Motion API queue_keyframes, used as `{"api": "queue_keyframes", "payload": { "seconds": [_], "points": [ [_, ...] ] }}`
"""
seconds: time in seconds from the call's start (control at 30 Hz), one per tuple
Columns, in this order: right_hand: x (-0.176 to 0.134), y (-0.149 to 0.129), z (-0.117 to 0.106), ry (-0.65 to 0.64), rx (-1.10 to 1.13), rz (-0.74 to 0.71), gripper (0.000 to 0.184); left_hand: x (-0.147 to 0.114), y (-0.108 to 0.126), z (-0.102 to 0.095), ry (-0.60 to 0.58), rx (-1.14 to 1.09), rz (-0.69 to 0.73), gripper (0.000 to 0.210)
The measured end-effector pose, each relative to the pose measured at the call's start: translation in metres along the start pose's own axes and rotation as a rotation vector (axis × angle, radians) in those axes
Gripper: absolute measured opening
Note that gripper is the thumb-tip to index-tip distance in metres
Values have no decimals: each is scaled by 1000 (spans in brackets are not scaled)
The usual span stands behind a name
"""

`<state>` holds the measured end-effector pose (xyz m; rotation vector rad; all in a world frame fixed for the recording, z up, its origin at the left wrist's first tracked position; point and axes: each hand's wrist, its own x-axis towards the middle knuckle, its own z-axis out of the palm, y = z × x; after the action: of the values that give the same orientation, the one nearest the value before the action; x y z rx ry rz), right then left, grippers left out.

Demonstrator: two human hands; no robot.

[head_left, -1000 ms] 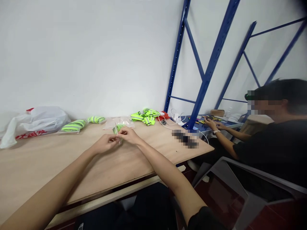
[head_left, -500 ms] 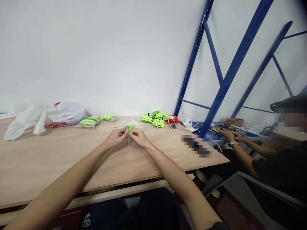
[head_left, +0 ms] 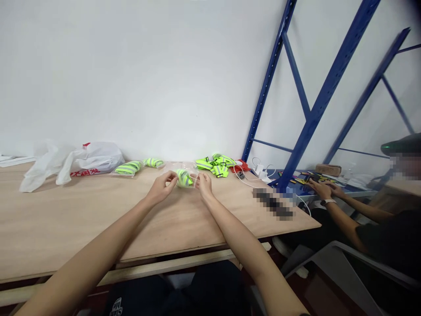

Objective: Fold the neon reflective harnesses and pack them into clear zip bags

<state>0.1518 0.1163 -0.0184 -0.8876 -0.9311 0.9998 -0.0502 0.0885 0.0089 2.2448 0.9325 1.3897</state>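
A clear plastic bag [head_left: 184,178] packed with a yellow-green and silver reflective strap is held just above the table, between my two hands. My left hand [head_left: 162,188] has its thumb and fingers curled at the bag's left end. At the opposite end my right hand [head_left: 204,184] pinches the bag's clear edge. Behind it lies flat, clear plastic packaging [head_left: 171,166]. To the left rest two more filled bags, a nearer packed strap [head_left: 128,167] and a farther one [head_left: 153,163]. Loose reflective straps [head_left: 215,165] with black buckles are heaped to the right.
White plastic bags [head_left: 101,156] sit at the back left of the wooden table [head_left: 82,215]. White cables and a charger [head_left: 259,170] lie by the blue rack post [head_left: 296,149]. A blurred-out dark object [head_left: 272,204] is near the right edge. Beyond, a co-worker's hands [head_left: 320,188] handle things.
My hands have moved apart, the right one shifting rightward. The bag has turned from edge-on to lying broadside between them. The whole view has shifted slightly.
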Motion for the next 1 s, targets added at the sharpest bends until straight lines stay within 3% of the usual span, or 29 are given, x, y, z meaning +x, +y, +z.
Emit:
{"api": "queue_keyframes", "payload": {
  "seconds": [0.07,0.17,0.27,0.33,0.4,0.53,0.63,0.9,1.0],
  "points": [
    [5,0,-4,45,70,49,14,-1,-6,8,74,-12,-27,40],
    [11,-2,-11,72,166,112,9,-1,-23,18,143,-65,-121,83],
    [14,-5,-18,67,239,160,9,1,-38,23,135,-330,-419,108],
    [14,-5,-20,56,269,177,8,2,-43,24,114,-513,-625,112],
    [13,-5,-21,37,281,182,7,3,-43,26,89,-615,-711,104],
    [13,-2,-24,-15,241,162,6,3,-41,27,65,-725,-728,71],
    [14,0,-27,-67,169,120,17,2,-41,25,104,-789,-745,54],
    [7,2,-25,-296,-34,85,43,1,-40,18,224,-889,-678,41],
    [8,2,-24,-319,-93,66,51,3,-39,18,243,-914,-657,36]
  ]
}}
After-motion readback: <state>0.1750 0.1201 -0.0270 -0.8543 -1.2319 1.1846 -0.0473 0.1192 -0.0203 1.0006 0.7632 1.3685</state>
